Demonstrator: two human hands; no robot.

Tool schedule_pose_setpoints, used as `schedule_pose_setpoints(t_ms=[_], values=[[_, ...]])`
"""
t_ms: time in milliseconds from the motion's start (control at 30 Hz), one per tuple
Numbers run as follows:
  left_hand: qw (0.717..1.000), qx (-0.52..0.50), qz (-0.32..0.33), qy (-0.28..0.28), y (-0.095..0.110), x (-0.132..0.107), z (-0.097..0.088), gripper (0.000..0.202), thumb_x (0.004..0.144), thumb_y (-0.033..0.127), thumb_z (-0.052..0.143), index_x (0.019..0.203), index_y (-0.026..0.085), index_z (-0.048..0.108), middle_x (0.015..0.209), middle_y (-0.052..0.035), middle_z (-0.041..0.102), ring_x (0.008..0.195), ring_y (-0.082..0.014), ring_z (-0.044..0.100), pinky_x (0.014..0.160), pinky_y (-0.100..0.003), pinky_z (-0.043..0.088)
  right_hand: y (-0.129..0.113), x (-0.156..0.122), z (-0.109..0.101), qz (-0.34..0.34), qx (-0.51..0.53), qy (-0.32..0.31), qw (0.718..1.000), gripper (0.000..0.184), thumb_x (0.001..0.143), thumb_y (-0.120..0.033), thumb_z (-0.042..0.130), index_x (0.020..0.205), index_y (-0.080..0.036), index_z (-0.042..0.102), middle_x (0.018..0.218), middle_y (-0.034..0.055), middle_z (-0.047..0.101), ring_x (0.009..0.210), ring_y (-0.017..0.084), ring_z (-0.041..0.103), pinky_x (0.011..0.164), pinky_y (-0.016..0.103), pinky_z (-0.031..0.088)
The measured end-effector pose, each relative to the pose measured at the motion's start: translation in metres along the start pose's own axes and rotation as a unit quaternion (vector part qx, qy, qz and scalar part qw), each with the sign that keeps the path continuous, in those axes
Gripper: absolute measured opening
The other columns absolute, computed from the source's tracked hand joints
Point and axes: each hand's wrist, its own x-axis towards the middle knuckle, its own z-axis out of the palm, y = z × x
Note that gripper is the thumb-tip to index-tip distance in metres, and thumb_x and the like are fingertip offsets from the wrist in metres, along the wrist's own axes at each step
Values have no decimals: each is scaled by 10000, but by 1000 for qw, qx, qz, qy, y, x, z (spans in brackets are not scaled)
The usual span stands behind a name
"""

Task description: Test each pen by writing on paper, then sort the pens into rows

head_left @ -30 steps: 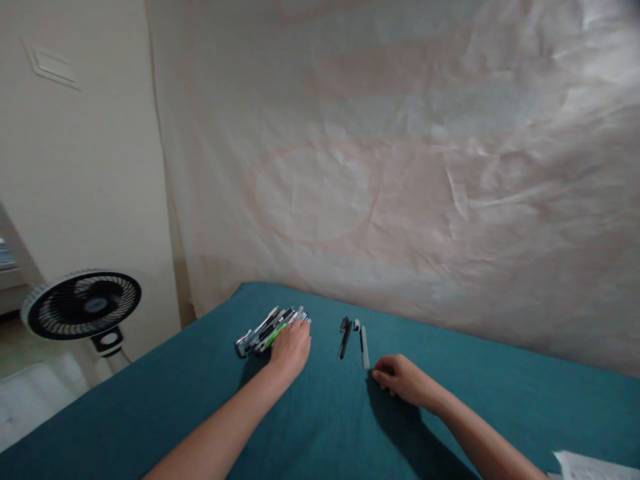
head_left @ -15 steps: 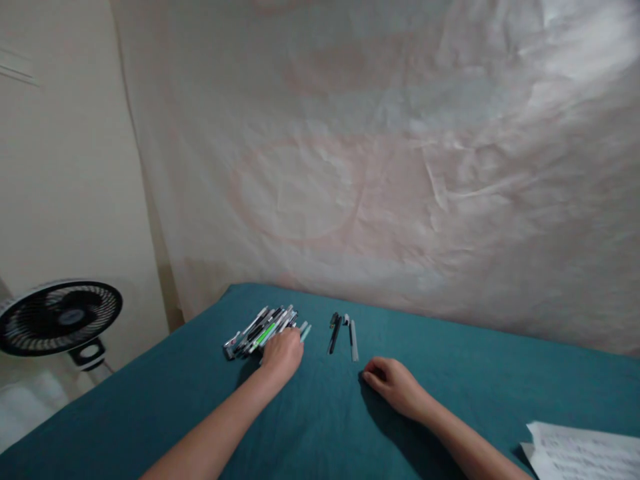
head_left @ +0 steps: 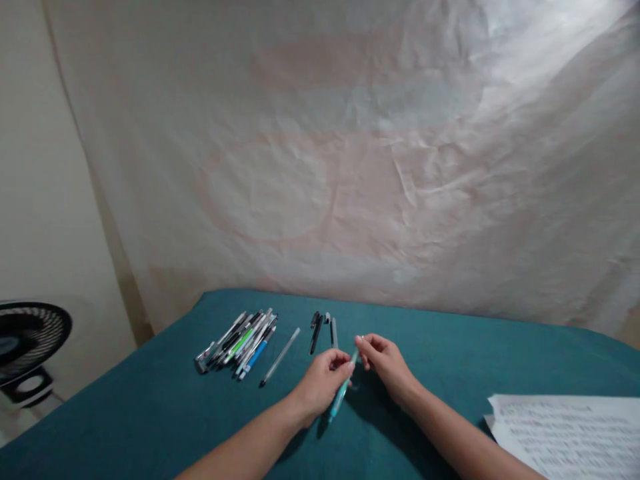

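Note:
Between my two hands is a light teal pen (head_left: 339,401), tilted, its lower end towards me. My left hand (head_left: 324,381) pinches it around the middle of its barrel. At the upper end, the fingers of my right hand (head_left: 387,361) are closed on the pen's tip. A clear pen with a dark end (head_left: 280,358) lies alone to the left of my hands. Beyond them rest a black pen (head_left: 316,335) with its cap beside it, and a grey pen (head_left: 335,332) partly hidden by my left hand.
A pile of pens (head_left: 242,342), with green and blue ones among them, lies on the left of the teal cloth (head_left: 150,400). Handwritten paper sheets (head_left: 565,433) sit at the right front. A black fan (head_left: 30,340) stands beyond the left edge. A pale sheet hangs behind the table.
My left hand has left the pile with the teal pen and come right to meet my right hand, which now grips its upper end. A clear pen now lies apart from the pile.

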Motion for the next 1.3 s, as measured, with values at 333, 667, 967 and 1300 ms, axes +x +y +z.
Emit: schedule_pose_setpoints(t_ms=[333,667,967,1300], values=[[995,-76,-65,25,-19,-7,15,268,711,392,553,774,147,465,654,19,510,486,-46,416,464,-180,287,8,6,-12,50,66,41,996,323,672,-441,610,541,-165,503,481,-39,465,423,70,368,449,216,268],[994,-89,-58,-5,-25,-5,10,260,728,390,520,752,144,440,630,26,479,480,-40,382,449,-178,240,12,11,-14,103,131,49,985,310,600,-401,678,517,-164,498,470,-42,454,418,61,344,430,206,265],[990,-117,-81,-17,-22,-6,8,299,700,425,541,756,147,445,622,36,463,467,-32,349,443,-178,197,8,8,-11,86,149,40,984,282,591,-399,690,528,-161,551,500,-20,486,456,82,404,452,215,317],[984,-154,-84,-24,-17,-8,10,322,706,430,551,805,132,477,648,32,462,482,-32,362,455,-181,216,3,7,-8,94,199,1,975,347,669,-450,618,866,-164,631,829,55,634,592,111,521,492,216,383]])
